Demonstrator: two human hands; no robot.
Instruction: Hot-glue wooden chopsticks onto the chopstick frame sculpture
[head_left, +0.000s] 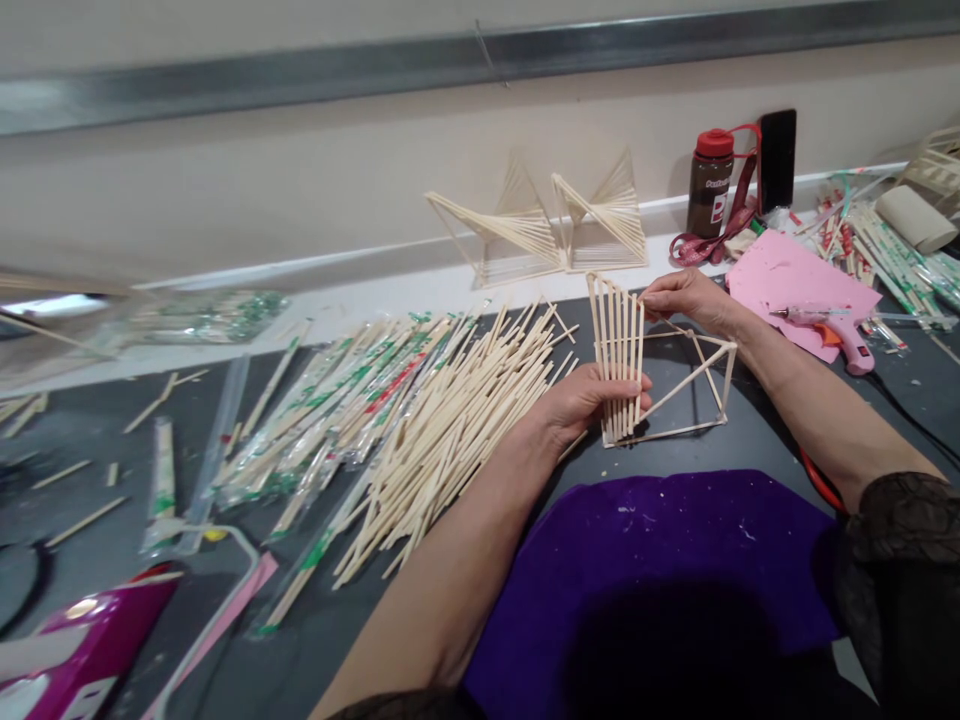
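Note:
A frame of thin wooden sticks (pixel 726 385), with a row of slats fanned along its left side, stands over the grey table in front of me. My left hand (pixel 581 400) is closed round the lower part of the slats, thumb on the near face. At the upper end of the rightmost slat, the fingertips of my right hand (pixel 694 300) pinch together at the stick's tip. Whether they hold a separate stick or the frame itself is too small to tell. Left of my left hand lies a pile of loose chopsticks (pixel 442 430).
Two finished-looking stick structures (pixel 517 235) stand by the wall. A glue gun (pixel 832 325) rests on pink paper (pixel 787 275) at right, its cord trailing. Behind are a bottle (pixel 711 190) and a phone (pixel 777 155). Wrapped chopsticks (pixel 330 410) lie left; a purple cloth (pixel 675 540) covers my lap.

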